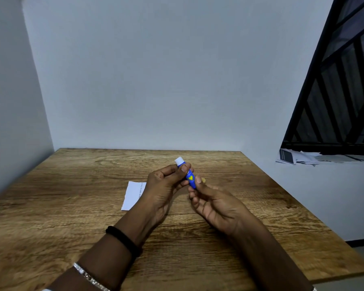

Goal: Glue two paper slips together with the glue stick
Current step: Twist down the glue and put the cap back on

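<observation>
Both my hands hold a blue glue stick with a yellow heart and a white cap above the middle of the wooden table. My left hand grips its upper part just below the cap. My right hand pinches its lower end. A white paper slip with a line of small print lies flat on the table, left of my left hand and partly hidden by it. No second slip is visible.
Plain walls close the table in at the back and left. A ledge with scattered papers and a dark barred window are at the right. The table's right edge runs diagonally toward me.
</observation>
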